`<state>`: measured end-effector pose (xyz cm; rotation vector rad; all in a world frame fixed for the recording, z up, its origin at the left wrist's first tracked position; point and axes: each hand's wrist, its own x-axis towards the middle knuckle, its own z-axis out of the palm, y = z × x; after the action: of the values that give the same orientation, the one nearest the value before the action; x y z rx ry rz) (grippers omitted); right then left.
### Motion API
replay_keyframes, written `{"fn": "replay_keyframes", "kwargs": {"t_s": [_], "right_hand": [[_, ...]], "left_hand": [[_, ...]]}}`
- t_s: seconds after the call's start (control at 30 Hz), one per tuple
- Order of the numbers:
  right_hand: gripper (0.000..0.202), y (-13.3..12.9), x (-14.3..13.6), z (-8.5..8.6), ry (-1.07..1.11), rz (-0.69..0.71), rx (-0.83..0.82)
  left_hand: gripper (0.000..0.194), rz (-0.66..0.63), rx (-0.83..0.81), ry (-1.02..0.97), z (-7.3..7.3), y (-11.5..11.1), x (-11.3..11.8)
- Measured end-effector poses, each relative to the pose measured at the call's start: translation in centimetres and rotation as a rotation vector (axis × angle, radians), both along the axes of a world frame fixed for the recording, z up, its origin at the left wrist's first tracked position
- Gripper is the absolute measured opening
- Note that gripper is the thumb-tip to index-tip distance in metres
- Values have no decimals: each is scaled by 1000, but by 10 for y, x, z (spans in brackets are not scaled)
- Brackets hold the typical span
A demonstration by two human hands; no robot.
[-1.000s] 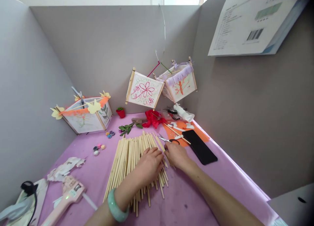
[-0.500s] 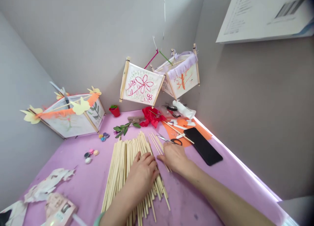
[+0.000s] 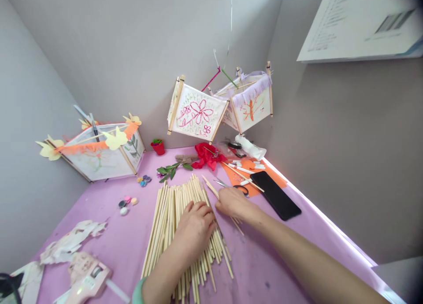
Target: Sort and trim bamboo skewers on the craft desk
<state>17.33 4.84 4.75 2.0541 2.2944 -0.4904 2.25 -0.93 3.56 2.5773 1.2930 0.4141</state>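
Observation:
A large pile of pale wooden sticks lies fanned on the purple tabletop in front of me. My left hand rests palm down on the right part of this pile, its fingers lightly bent and a little apart. Just to the right, my right hand is closed round a few thin sticks that stand apart from the pile; their ends show on both sides of the fist. Right behind that hand lie scissors with dark handles, partly hidden by it.
A black phone and an orange sheet with white markers lie at the right. A glue gun is at the front left. One paper lantern stands left; another lantern hangs above the table. Red fabric lies behind the sticks.
My right fingers have closed round the thin sticks, which are now drawn together and shifted slightly. My left hand stays on the pile. The whole view has shifted a little.

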Motion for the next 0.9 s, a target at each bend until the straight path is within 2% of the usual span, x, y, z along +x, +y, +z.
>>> {"fn": "replay_keyframes", "kwargs": {"t_s": [0.1, 0.17, 0.23, 0.33, 0.4, 0.5, 0.57, 0.63, 0.7, 0.8, 0.83, 0.9], "right_hand": [[17, -5, 17, 9, 167, 32, 86], [14, -9, 25, 14, 381, 29, 156], [12, -13, 27, 11, 584, -12, 293], [13, -18, 23, -10, 749, -77, 596], [12, -19, 17, -32, 743, -12, 722], [10, -19, 11, -56, 621, 215, 713], [12, -20, 9, -58, 619, 289, 674], [14, -24, 7, -52, 689, 298, 669], [17, -30, 4, -44, 733, 352, 653], [20, -39, -3, -36, 682, 558, 613], [22, -41, -6, -35, 646, 603, 618], [24, -43, -10, -35, 564, 625, 656]], "left_hand": [[21, -27, 23, -43, 2, 2, -5], [20, -40, 28, -77, 2, 2, -6], [19, -48, 21, -101, 1, 3, -7], [17, -53, -3, -107, 1, 2, -7], [17, -54, -26, -118, 1, 1, -7], [17, -58, -63, -164, 0, 2, -9], [18, -38, -90, -232, -2, 4, -11], [25, 48, -138, -376, -3, 7, -13], [40, 150, -229, -612, -1, 9, -13], [53, 204, -435, -1036, 5, 7, -9], [50, 203, -498, -1176, 8, 6, -7], [29, 199, -584, -1441, 14, 3, -3]]}}
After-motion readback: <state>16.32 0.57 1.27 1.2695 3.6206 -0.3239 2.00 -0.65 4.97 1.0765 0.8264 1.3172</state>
